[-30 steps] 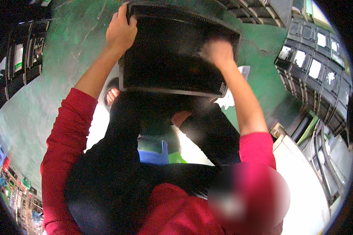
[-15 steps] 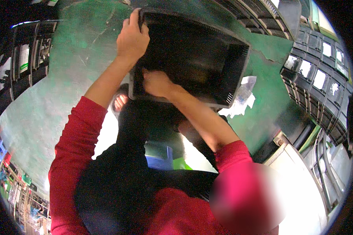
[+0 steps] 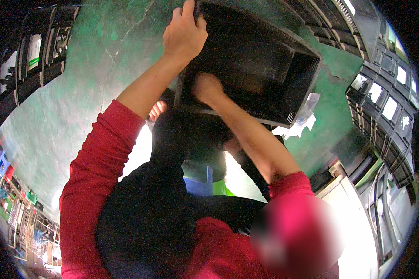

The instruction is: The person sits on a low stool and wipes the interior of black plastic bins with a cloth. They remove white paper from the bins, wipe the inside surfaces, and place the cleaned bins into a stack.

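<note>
A black plastic crate [image 3: 253,51] with slotted walls is tilted in front of me, its dark inside toward me. My left hand [image 3: 185,36] is closed round the rim at its far left corner. Within the crate, near its left end, my right hand [image 3: 207,88] is curled into a fist and slightly blurred. Whatever its fingers hold, if anything, is hidden. The crate's inside is too dark to make out any contents.
Clear plastic wrapping [image 3: 302,121] lies on the green floor [image 3: 93,79] by the crate's right end. Black crates stand at the left [image 3: 32,56] and right [image 3: 381,97]. A blue object [image 3: 200,182] sits between my legs, beside a white surface [image 3: 354,218] at right.
In the picture, the crate and both hands have shifted right and slightly up, along with much of the surroundings. My left hand keeps its hold on the rim; my right fist stays inside the crate.
</note>
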`<act>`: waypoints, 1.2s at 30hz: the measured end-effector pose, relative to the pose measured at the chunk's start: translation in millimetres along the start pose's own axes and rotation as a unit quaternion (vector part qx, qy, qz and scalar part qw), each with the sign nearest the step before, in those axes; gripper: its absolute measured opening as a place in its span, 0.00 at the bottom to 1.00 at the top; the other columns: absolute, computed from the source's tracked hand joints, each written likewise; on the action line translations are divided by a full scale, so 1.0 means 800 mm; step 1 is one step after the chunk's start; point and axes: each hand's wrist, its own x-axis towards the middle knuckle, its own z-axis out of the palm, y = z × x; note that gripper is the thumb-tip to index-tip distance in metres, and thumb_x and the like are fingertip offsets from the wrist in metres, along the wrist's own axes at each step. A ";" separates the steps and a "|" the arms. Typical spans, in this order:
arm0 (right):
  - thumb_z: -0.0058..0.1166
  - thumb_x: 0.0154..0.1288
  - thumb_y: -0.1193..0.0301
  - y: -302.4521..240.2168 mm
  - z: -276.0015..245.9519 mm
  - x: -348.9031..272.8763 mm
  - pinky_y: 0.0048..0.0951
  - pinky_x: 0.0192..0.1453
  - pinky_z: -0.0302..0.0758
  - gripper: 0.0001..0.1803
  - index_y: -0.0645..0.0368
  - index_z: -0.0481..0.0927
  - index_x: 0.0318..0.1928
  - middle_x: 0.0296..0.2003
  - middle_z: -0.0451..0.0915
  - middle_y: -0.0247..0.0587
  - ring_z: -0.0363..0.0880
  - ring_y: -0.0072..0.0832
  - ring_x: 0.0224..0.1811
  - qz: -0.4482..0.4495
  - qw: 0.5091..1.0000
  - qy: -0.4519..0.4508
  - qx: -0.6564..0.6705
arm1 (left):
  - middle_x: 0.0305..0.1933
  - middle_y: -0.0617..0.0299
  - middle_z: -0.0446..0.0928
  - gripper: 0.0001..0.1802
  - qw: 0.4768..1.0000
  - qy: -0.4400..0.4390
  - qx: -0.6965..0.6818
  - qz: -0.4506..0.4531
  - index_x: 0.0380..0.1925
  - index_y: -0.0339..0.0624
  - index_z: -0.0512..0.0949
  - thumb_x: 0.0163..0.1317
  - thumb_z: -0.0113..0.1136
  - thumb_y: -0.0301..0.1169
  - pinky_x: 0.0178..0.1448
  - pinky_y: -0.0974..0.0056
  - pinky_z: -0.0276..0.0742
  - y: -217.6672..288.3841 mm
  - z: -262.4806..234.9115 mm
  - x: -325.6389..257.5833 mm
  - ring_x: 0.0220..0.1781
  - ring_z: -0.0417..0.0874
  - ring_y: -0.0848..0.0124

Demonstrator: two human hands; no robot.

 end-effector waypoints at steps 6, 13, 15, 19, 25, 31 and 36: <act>0.49 0.52 0.68 -0.040 -0.056 -0.079 0.46 0.46 0.76 0.13 0.61 0.80 0.36 0.36 0.80 0.55 0.79 0.52 0.41 -0.077 0.993 0.023 0.081 | 0.44 0.43 0.70 0.25 1.000 -0.014 0.010 -0.001 0.59 0.45 0.62 0.60 0.50 0.30 0.46 0.47 0.72 -0.001 0.001 0.000 0.43 0.74 0.43; 0.47 0.58 0.65 -0.031 -0.007 -0.013 0.47 0.47 0.75 0.16 0.58 0.77 0.45 0.41 0.80 0.53 0.78 0.51 0.44 -0.033 0.999 -0.014 0.001 | 0.45 0.43 0.70 0.27 0.999 -0.007 0.033 -0.005 0.60 0.43 0.60 0.59 0.50 0.31 0.46 0.48 0.72 0.000 0.001 -0.001 0.44 0.74 0.43; 0.45 0.61 0.65 0.001 -0.009 -0.024 0.46 0.49 0.74 0.18 0.58 0.74 0.50 0.43 0.79 0.53 0.77 0.50 0.47 -0.027 0.998 -0.050 -0.005 | 0.45 0.43 0.70 0.27 1.000 -0.012 0.028 0.006 0.59 0.43 0.61 0.59 0.50 0.30 0.46 0.48 0.72 -0.003 0.002 -0.001 0.43 0.74 0.44; 0.44 0.63 0.63 0.123 -0.097 -0.107 0.41 0.54 0.72 0.19 0.57 0.74 0.52 0.49 0.77 0.49 0.76 0.45 0.51 0.102 0.992 -0.074 -0.029 | 0.45 0.44 0.70 0.27 0.999 -0.035 0.021 -0.006 0.60 0.44 0.60 0.59 0.51 0.29 0.45 0.48 0.73 -0.006 0.000 0.001 0.43 0.75 0.44; 0.46 0.59 0.65 0.014 -0.088 -0.075 0.44 0.43 0.77 0.14 0.60 0.81 0.38 0.39 0.80 0.52 0.80 0.46 0.40 0.052 0.988 -0.097 -0.106 | 0.47 0.42 0.69 0.27 0.997 -0.045 0.046 -0.045 0.60 0.44 0.60 0.59 0.50 0.29 0.45 0.47 0.73 0.003 0.001 -0.001 0.43 0.74 0.43; 0.43 0.62 0.64 0.066 -0.060 -0.065 0.46 0.50 0.74 0.18 0.54 0.75 0.51 0.46 0.78 0.53 0.77 0.46 0.48 0.046 0.991 -0.115 -0.046 | 0.48 0.40 0.69 0.26 0.998 -0.004 0.042 0.036 0.60 0.43 0.59 0.60 0.49 0.28 0.47 0.47 0.71 0.001 0.000 0.004 0.45 0.73 0.41; 0.47 0.58 0.68 0.207 -0.090 -0.104 0.45 0.43 0.78 0.14 0.55 0.81 0.42 0.39 0.82 0.47 0.81 0.45 0.43 0.130 0.971 0.012 -0.203 | 0.47 0.40 0.69 0.27 0.999 -0.027 0.033 0.004 0.60 0.43 0.59 0.59 0.49 0.28 0.48 0.47 0.71 0.002 -0.002 0.002 0.46 0.73 0.41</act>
